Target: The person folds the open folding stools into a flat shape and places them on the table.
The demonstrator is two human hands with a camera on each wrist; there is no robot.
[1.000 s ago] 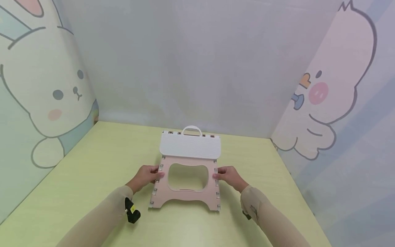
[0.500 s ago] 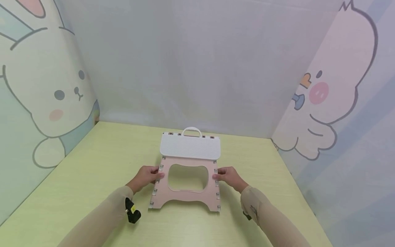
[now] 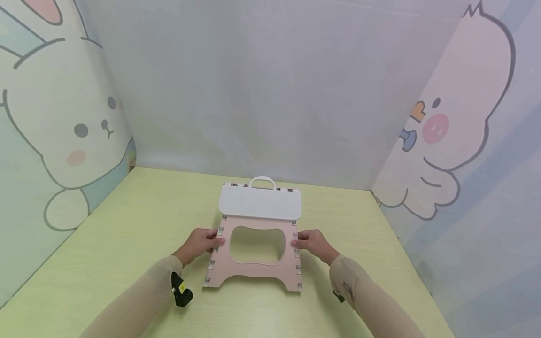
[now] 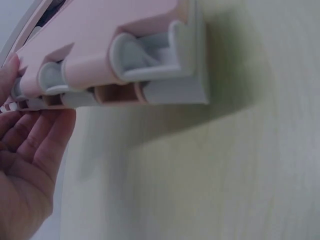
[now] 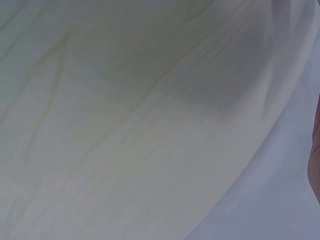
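A folding step stool [image 3: 258, 269] with pink legs and a white top panel [image 3: 259, 202] is held in the middle of the head view, folded flat. Its white carry handle [image 3: 263, 178] points toward the back wall. My left hand [image 3: 199, 245] pinches the left edge, thumb on the pink face and fingers behind. Opposite it, my right hand [image 3: 314, 243] grips the right edge the same way. In the left wrist view the stool's hinged side [image 4: 90, 65] lies between thumb and fingers, above its shadow. Only a sliver of the right hand [image 5: 314, 155] shows in the right wrist view.
A pale yellow-green table [image 3: 148, 216] lies under the stool. A plain grey backdrop [image 3: 262, 94] stands behind it, with cartoon-printed panels on the left [image 3: 63, 112] and right [image 3: 469, 103]. A black wrist device [image 3: 181, 293] hangs below the left sleeve.
The stool's handle and top panel have dropped slightly in the head view, and the hands with them by a few pixels. Both hands keep the same hold.
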